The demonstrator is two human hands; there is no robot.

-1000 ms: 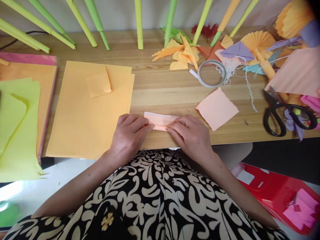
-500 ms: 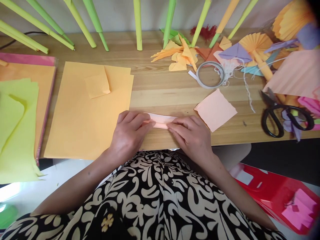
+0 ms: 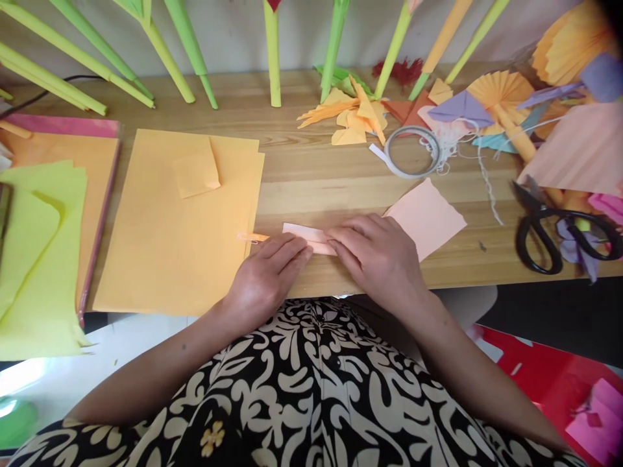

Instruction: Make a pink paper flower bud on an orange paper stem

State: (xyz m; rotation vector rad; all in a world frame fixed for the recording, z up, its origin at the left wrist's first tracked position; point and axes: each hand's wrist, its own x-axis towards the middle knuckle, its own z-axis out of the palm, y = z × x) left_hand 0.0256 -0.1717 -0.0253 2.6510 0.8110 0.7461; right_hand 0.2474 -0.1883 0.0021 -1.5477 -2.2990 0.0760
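A narrow folded strip of pale peach paper [image 3: 307, 235] lies near the front edge of the wooden table [image 3: 311, 175]. My left hand [image 3: 267, 277] presses on its left part, fingers held together and flat. My right hand [image 3: 380, 257] presses on its right part, fingertips on the paper. A square peach sheet [image 3: 431, 217] lies just right of my right hand, partly under it. A small orange scrap [image 3: 253, 237] sticks out left of the strip.
Stacked orange sheets [image 3: 178, 220] lie at left, yellow-green sheets [image 3: 34, 253] further left. A tape ring [image 3: 411, 151], black scissors [image 3: 559, 230], folded paper shapes [image 3: 355, 113] and fans [image 3: 501, 87] crowd the right. Green paper stems [image 3: 272, 52] lean on the wall. A red stool [image 3: 549, 383] stands below right.
Both hands slid slightly right along the strip. My left hand moved off the strip's left end, which now shows, and my right hand now overlaps the square peach sheet.
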